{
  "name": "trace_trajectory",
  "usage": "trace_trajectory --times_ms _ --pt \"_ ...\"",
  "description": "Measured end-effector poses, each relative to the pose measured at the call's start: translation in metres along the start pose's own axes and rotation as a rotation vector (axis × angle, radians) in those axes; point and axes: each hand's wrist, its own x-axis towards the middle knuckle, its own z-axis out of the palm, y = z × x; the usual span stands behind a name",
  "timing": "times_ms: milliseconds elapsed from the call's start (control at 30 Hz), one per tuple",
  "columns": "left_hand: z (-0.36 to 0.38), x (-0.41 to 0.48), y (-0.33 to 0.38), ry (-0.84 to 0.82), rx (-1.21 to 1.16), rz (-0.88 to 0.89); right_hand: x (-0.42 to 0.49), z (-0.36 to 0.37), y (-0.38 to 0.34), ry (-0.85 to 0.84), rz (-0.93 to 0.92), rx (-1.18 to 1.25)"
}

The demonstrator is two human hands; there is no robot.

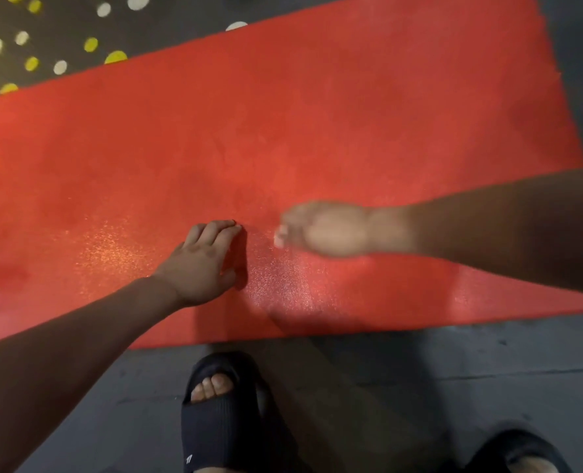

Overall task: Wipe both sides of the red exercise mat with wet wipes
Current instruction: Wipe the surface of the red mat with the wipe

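The red exercise mat (pixel 317 114) lies flat on the floor and fills most of the view. A wet sheen shows on it near its front edge. My left hand (pixel 203 262) rests on the mat with its fingers spread and the fingertips pressing down. Just to its right, my right hand (pixel 324 228) is blurred by motion, low over the mat. Its fingers are curled, and a small pale bit of wet wipe (pixel 278 238) shows at the fingertips. The rest of the wipe is hidden in the hand.
Grey floor (pixel 419 387) runs along the mat's front edge, where my feet stand in black slides (pixel 215 421). A dark rug with yellow and white dots (pixel 44 46) lies beyond the mat at the back left. The mat's right end (pixel 569 114) meets grey floor.
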Motion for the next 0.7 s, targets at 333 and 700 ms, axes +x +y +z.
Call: trace_trajectory --times_ms 333,700 --pt "-0.015 0.016 -0.004 0.024 0.006 0.025 -0.013 0.008 -0.005 -0.174 -0.188 -0.037" --pt "-0.042 0.051 -0.011 0.022 -0.008 0.050 0.028 -0.032 0.082 -0.012 0.425 -0.239"
